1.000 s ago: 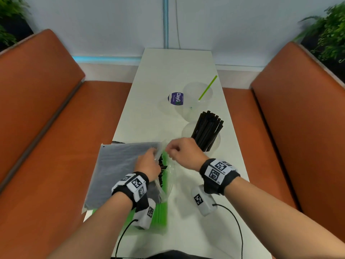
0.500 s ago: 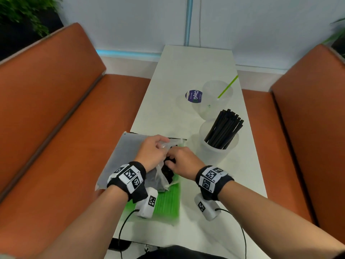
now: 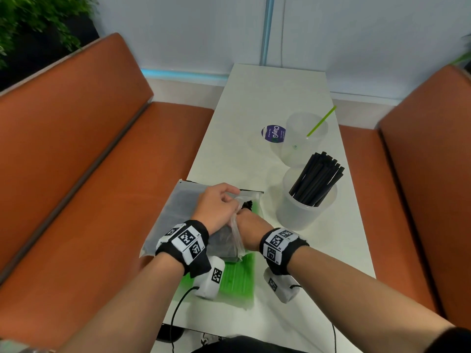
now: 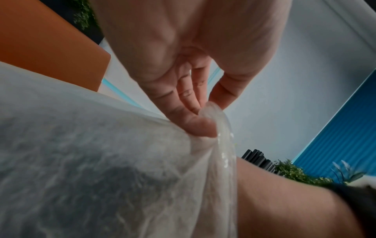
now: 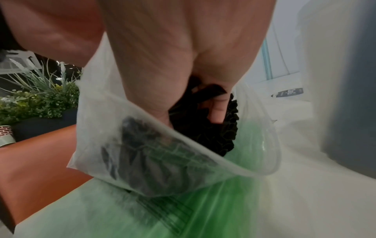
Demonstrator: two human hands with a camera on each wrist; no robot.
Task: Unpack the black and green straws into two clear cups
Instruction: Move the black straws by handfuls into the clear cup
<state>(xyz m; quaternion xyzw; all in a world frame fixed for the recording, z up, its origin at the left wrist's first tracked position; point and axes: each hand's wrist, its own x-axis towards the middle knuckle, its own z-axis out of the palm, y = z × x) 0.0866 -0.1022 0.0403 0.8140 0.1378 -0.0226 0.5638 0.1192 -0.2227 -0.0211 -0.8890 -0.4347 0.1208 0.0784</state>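
My left hand (image 3: 219, 205) pinches the mouth of a frosted plastic bag (image 3: 178, 215) of black straws, seen close in the left wrist view as bunched film (image 4: 215, 116) between thumb and fingers. My right hand (image 3: 251, 225) reaches inside that bag, and in the right wrist view its fingers (image 5: 217, 106) curl round a bundle of black straws (image 5: 203, 133). A pack of green straws (image 3: 237, 278) lies under the bag. The near clear cup (image 3: 293, 215) holds several black straws (image 3: 318, 179). The far clear cup (image 3: 298, 146) holds one green straw (image 3: 321, 121).
A round purple sticker (image 3: 273, 133) lies on the white table (image 3: 254, 98) beside the far cup. Orange benches (image 3: 89, 174) flank the table on both sides. Plants (image 3: 38, 19) stand behind the left bench. Cables hang off the table's near edge.
My right hand has gone from the bag's mouth down into the bag and closed on black straws. My left hand has kept hold of the bag's mouth. The head view has shifted left.
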